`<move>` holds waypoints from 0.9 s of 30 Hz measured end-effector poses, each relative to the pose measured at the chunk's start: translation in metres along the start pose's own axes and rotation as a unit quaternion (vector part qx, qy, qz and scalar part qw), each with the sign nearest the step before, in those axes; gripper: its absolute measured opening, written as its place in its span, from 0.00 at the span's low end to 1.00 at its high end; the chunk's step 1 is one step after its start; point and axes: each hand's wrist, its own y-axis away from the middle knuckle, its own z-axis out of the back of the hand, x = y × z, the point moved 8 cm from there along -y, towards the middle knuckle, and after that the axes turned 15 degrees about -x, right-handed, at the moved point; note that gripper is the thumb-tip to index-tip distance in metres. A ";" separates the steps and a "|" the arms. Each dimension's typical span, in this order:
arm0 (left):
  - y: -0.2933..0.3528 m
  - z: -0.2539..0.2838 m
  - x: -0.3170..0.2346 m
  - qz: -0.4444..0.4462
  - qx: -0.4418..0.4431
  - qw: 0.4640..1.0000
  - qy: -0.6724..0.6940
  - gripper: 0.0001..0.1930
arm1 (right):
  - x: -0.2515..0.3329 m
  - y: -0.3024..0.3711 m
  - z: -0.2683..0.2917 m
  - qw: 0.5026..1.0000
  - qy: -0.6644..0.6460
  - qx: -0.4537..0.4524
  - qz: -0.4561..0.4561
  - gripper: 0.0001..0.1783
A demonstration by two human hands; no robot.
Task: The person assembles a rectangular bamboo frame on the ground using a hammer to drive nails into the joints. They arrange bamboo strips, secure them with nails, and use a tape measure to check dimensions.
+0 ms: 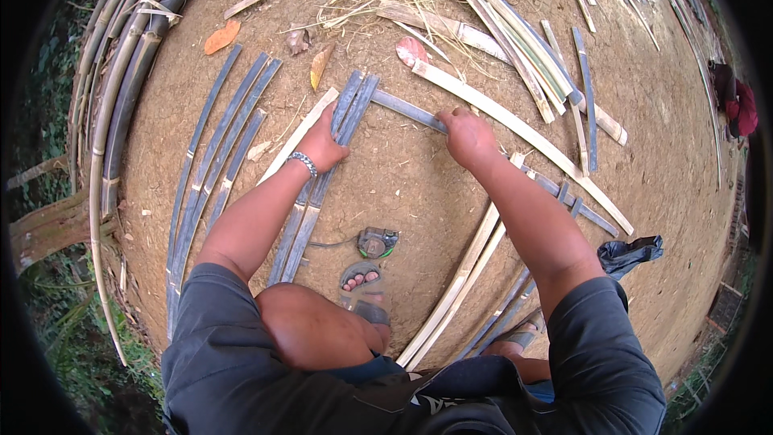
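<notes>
My left hand [322, 143] wraps round two dark bamboo strips [324, 173], its thumb over their right edge. They run side by side from my left knee to beyond my fingers. My right hand [469, 138] is closed on the near end of another dark bamboo strip [407, 109], which slants across to meet the upper ends of the pair. Beside my left hand lies a pale bamboo strip [299, 135]. A tape measure [377, 242] rests on the ground near my sandal [364, 290].
More dark strips [211, 167] lie at the left, beside stacked bamboo poles [133, 64]. Pale split bamboo [523, 117] and another bundle [471, 262] lie rightward. Bamboo shavings [366, 0] litter the far ground. A black plastic bag [630, 255] sits near my right elbow.
</notes>
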 end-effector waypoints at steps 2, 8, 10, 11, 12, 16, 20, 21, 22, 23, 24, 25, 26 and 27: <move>0.000 -0.001 -0.001 0.002 0.003 1.000 -0.004 0.56 | 0.000 0.001 0.000 1.000 0.003 -0.001 -0.001 0.19; -0.001 -0.005 0.004 -0.021 -0.020 0.999 -0.016 0.56 | 0.006 0.007 -0.002 1.000 -0.004 -0.009 0.002 0.19; 0.000 -0.005 0.006 -0.024 -0.015 0.999 -0.024 0.55 | 0.007 0.009 0.001 1.000 -0.013 -0.008 -0.015 0.20; -0.001 -0.007 0.011 -0.033 -0.017 0.999 -0.040 0.55 | 0.009 0.009 0.001 1.000 -0.020 -0.008 -0.015 0.20; 0.000 -0.007 0.014 -0.043 -0.019 0.997 -0.056 0.55 | 0.010 0.009 0.001 1.000 -0.026 -0.009 -0.015 0.21; 0.012 0.010 -0.028 -0.066 -0.005 0.975 -0.210 0.51 | -0.006 0.010 -0.005 1.000 -0.019 -0.023 -0.007 0.23; 0.004 -0.009 -0.013 -0.123 -0.141 0.960 -0.207 0.42 | -0.007 0.013 -0.001 0.996 -0.076 -0.046 -0.002 0.24; 0.003 -0.013 -0.007 -0.110 -0.174 0.959 -0.197 0.40 | -0.003 0.018 0.007 0.993 -0.102 -0.068 0.001 0.24; -0.003 -0.017 -0.006 -0.083 -0.175 0.967 -0.165 0.37 | -0.005 0.027 0.013 0.989 -0.122 -0.088 -0.002 0.24; -0.010 -0.016 -0.003 -0.052 -0.178 0.973 -0.136 0.35 | -0.008 0.036 0.018 0.983 -0.139 -0.120 -0.013 0.24; -0.014 -0.015 0.001 -0.022 -0.181 0.977 -0.107 0.33 | -0.013 0.047 0.024 0.976 -0.156 -0.151 -0.024 0.25; -0.016 -0.016 0.000 -0.022 -0.201 0.974 -0.105 0.32 | -0.019 0.059 0.029 0.967 -0.173 -0.182 -0.034 0.25; -0.016 -0.016 -0.001 -0.021 -0.221 0.969 -0.104 0.30 | -0.029 0.074 0.033 0.963 -0.176 -0.198 -0.057 0.25; -0.017 -0.015 -0.001 -0.020 -0.241 0.965 -0.103 0.29 | -0.040 0.090 0.036 0.957 -0.179 -0.213 -0.080 0.24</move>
